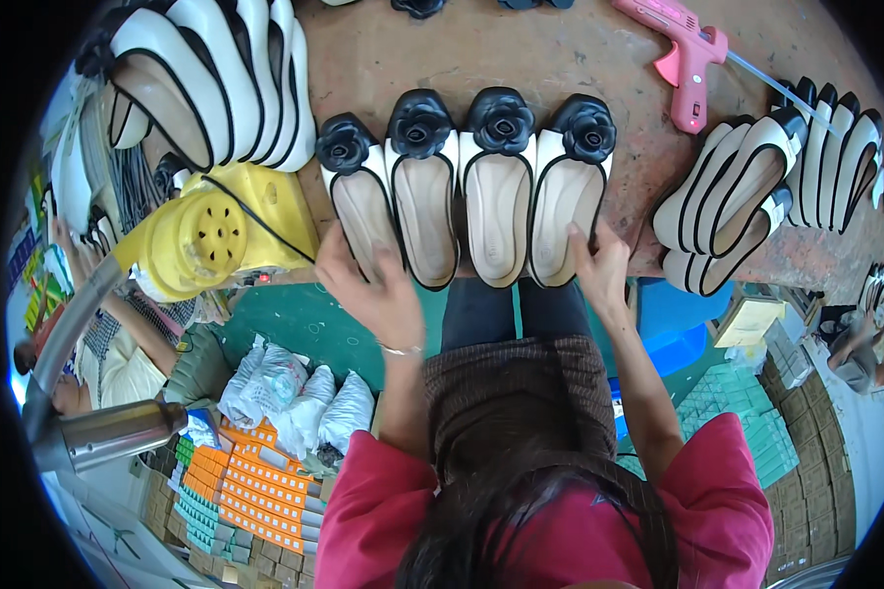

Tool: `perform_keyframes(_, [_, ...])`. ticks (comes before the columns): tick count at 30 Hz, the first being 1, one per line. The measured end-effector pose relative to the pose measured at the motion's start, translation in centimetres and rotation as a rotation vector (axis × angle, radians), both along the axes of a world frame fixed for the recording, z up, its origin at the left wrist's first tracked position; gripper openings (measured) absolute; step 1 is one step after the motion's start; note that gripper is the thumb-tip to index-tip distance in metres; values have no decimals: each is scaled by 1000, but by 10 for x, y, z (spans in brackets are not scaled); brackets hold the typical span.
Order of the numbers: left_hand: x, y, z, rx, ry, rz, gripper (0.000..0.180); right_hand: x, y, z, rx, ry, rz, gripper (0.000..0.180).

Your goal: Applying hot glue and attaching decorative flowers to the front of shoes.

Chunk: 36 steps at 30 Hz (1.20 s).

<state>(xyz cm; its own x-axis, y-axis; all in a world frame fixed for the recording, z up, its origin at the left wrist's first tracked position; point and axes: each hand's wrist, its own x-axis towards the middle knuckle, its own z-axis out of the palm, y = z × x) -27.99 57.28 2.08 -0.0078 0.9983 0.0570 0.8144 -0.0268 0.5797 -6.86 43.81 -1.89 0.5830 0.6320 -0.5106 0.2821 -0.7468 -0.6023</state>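
Several white ballet flats with black trim and black flower toes stand side by side in a row, toes away from me, at the table's near edge. My left hand (375, 299) is at the heel of the leftmost flat (361, 201), its fingers bent around the heel and slightly blurred. At the other end, my right hand (604, 263) holds the rightmost flat (568, 196) by its right side near the heel, thumb inside and fingers outside. Between them, two more flats, a left one (425, 211) and a right one (497, 211), are untouched.
Stacked white flats (216, 79) lie at the far left, above a yellow machine (216, 231). A pink glue gun (690, 59) rests at the upper right. More flats (727, 191) are piled on the right. A metal nozzle (118, 437) juts in at left. Coworkers sit on both sides.
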Motion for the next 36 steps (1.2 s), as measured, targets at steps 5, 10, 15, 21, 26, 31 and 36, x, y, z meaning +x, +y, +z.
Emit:
perform_keyframes(5, [-60, 19, -28, -251, 411, -12, 27, -18, 7, 39, 249, 39, -196, 16])
perform_keyframes(10, [-86, 7, -34, -207, 255, -72, 17, -40, 28, 49, 366, 103, -86, 15])
perform_keyframes(15, [-65, -15, 13, -282, -33, 32, 20, -49, 34, 34, 319, -101, -22, 21])
perform_keyframes(21, [-21, 18, 18, -180, -37, -101, 15, -53, 39, 34, 151, -7, 99, 16])
perform_keyframes(26, [-18, 4, -18, -179, 80, -186, 17, -62, 32, 22, 252, 165, -106, 31])
perform_keyframes(31, [-27, -16, -32, -244, -154, -78, 43, -47, 35, 54, 135, 245, 53, 38])
perform_keyframes(36, [-26, -15, -29, -457, -229, -94, 52, -59, 44, 97, 438, 121, 41, 28])
